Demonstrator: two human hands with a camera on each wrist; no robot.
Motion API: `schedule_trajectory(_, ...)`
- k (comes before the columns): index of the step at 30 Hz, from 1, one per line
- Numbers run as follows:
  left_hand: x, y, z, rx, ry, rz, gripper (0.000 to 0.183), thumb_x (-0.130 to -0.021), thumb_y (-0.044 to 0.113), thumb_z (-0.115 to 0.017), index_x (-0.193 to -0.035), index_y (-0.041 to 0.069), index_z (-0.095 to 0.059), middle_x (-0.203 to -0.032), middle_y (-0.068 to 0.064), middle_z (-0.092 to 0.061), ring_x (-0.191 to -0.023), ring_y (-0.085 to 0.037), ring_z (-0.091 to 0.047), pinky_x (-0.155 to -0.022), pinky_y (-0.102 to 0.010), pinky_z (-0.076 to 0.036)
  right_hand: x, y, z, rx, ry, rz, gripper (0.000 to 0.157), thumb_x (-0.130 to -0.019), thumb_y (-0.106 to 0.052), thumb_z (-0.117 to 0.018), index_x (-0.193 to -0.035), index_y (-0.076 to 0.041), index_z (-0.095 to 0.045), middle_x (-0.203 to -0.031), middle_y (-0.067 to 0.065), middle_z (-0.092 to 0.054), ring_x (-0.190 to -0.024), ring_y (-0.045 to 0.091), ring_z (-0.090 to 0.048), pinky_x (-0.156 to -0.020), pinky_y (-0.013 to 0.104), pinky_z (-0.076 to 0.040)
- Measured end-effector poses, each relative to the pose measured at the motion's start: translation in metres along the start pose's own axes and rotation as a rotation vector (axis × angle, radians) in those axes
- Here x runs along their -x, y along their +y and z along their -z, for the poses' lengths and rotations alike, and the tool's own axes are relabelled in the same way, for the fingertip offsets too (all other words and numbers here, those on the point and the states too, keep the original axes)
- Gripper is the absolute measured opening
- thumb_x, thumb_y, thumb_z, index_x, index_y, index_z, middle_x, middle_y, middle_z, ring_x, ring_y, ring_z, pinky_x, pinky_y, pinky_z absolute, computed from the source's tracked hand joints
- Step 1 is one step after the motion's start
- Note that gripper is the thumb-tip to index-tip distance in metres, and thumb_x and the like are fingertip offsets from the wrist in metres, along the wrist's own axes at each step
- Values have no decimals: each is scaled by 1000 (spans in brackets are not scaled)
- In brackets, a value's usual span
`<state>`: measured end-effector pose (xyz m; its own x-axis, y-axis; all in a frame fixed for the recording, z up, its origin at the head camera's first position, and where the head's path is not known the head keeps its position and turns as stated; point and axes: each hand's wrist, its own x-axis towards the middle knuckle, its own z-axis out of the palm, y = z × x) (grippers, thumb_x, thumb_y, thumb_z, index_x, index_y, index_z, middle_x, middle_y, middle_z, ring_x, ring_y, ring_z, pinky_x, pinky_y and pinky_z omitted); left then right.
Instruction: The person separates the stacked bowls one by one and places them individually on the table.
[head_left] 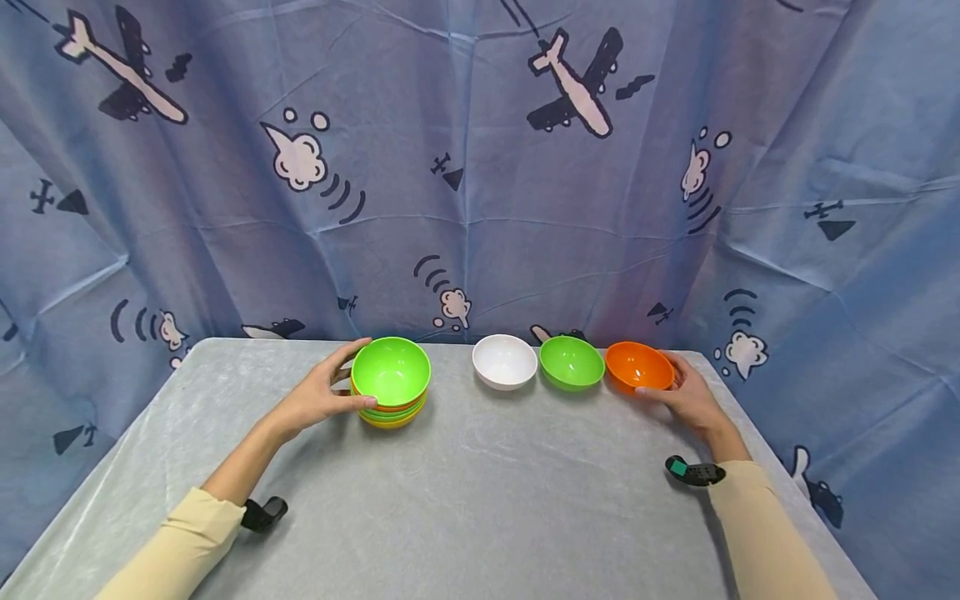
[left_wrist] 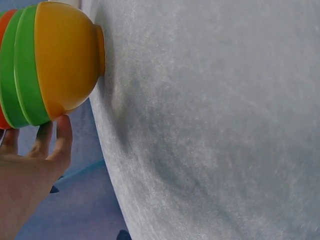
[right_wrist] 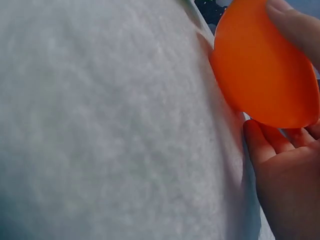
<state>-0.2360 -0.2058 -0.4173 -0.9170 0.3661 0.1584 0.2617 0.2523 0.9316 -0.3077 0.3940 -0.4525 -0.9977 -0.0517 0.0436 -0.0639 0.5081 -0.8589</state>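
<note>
- The left hand is curling round the left side of a stack of bowls, its thumb lying at the near side and its other fingers pressing on the outer walls
- The right hand is pinching the orange bowl at the right end of the row, its thumb sitting at the near rim and its fingers supporting the far right wall
- The stack is standing upright on its yellow bottom bowl; with the grip bearing from one side only, uneven pressure could be tipping it or sliding it rightward
- If the left hand were lifting by the upper walls alone, the nested bowls could be parting and the yellow one dropping away
- The orange bowl is presenting a smooth, curved wall, so a weak pinch could be letting it roll out; whether its foot is bearing fully on the bench, I cannot tell
- The green bowl is sitting just beside the orange one; a leftward nudge could be knocking it into the white bowl
- All of these are standing near the far edge, before the curtain; a forward push could be sending one over
</note>
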Motion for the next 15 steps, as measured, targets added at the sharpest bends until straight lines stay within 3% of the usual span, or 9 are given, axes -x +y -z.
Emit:
schedule_trajectory(9,0,0,-1,0,0,6,91,-74,20,-82,-146,26,-28,-149,-2,-22,-132,-35,-27,-96,-51,-38,3,0,4,-39,-35,12,101,-75,-27,-80,-148,-3,-14,-147,20,-23,-128,36,-29,-103,49,-28)
schedule_trajectory(15,0,-1,-3,-2,-13,1,97,-72,18,-83,-147,26,-24,-148,-3,-24,-132,-33,-28,-95,-51,-39,11,-5,14,-78,12,44,88,-82,-27,-74,-148,-3,-19,-148,20,-23,-132,37,-26,-97,28,-36)
